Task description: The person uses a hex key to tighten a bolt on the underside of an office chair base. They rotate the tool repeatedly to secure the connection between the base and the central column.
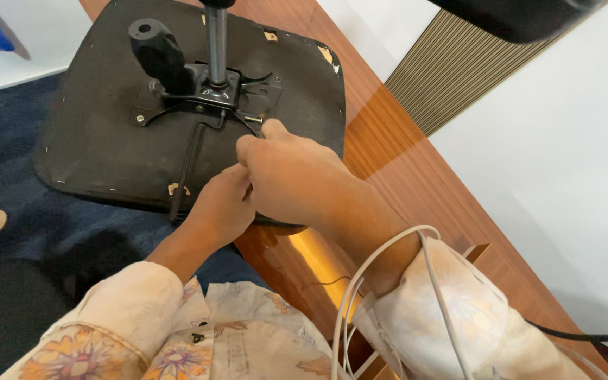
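Showing worn black seat underside [107,134].

Upturned chair seat [86,134], metal mechanism plate [209,98], both hands [276,183] touching it, wooden table [416,190]

Crowding the middle of the black upturned chair seat base [93,134]: upright chrome post [215,42], black knobbed lever [157,53], thin black rod [186,165]. Lying open left of these, bare underside. Hemming the right, glossy brown wooden desk [416,176].
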